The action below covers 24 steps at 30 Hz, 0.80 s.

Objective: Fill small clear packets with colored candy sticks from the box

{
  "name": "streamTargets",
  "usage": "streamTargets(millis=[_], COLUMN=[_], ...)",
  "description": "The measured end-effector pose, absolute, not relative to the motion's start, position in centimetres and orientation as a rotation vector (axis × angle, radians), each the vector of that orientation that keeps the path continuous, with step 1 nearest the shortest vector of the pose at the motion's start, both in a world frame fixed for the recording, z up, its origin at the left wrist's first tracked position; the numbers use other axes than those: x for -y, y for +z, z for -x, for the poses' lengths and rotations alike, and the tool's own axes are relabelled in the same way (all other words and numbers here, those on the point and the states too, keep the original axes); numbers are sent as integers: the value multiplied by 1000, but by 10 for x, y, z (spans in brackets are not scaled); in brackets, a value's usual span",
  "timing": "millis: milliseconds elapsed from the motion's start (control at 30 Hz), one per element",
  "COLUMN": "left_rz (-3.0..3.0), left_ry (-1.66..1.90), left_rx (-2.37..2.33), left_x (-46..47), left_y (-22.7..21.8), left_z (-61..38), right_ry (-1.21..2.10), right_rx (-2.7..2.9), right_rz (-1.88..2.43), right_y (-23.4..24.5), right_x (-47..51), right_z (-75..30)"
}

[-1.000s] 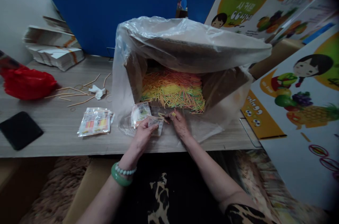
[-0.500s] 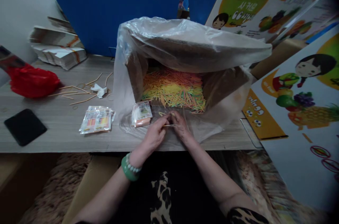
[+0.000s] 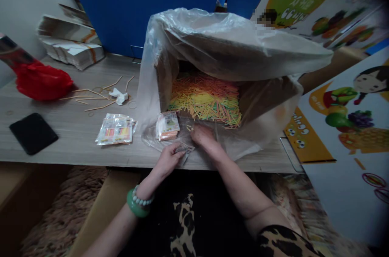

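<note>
My left hand [image 3: 170, 159] is closed on a small clear printed packet [image 3: 185, 152], pinched between thumb and fingers near the table's front edge. My right hand [image 3: 203, 135] is just in front of the box opening, palm down with its fingers curled. A few short pale sticks [image 3: 189, 128] show beside its fingertips; what lies under the fingers is hidden. To the left of these sticks is a stack of small printed packets [image 3: 168, 126]. Behind the hands, a cardboard box lined with clear plastic [image 3: 258, 56] lies open toward me, with many thin coloured sticks [image 3: 206, 101] inside.
Left of the box lie flat clear packets [image 3: 117, 129], a black phone-like slab [image 3: 33, 132], thin tan strips [image 3: 97, 107], a crumpled white scrap [image 3: 119, 96] and a red plastic bag [image 3: 44, 81]. Folded cartons [image 3: 71, 50] stand behind. Large printed boxes [image 3: 340, 127] border the right side.
My hands were together around a thin stick; now they are apart. The left has moved down and left with the packet, while the right is by the loose sticks. The view has shifted slightly.
</note>
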<state>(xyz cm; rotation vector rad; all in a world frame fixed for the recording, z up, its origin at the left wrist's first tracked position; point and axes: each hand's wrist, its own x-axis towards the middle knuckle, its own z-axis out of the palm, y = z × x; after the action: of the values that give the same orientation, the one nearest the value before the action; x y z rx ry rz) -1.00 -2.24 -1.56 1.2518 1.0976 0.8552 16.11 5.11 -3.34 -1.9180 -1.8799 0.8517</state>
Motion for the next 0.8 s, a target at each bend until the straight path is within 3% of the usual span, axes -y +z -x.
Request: streamTargets(millis=[200,367,600,800], left_rz=[-1155,-1086,-1064,-1586], left_ry=[840,849,834,859], left_rx=[-1096,-1112,-1053,-1073], left_x=[23,22,17,10], left_y=[-21,-18,-7,-14], left_z=[13,11,-1,-35], right_ry=[723,833,1224,1026], right_rx=[2054,2063,1438,1496], right_rz=[1940,1996,1375,1364], right_y=[-33,-29,-35,-46], right_x=[-46,-47,-35,-19], right_z=[-174,-173,-192,-182])
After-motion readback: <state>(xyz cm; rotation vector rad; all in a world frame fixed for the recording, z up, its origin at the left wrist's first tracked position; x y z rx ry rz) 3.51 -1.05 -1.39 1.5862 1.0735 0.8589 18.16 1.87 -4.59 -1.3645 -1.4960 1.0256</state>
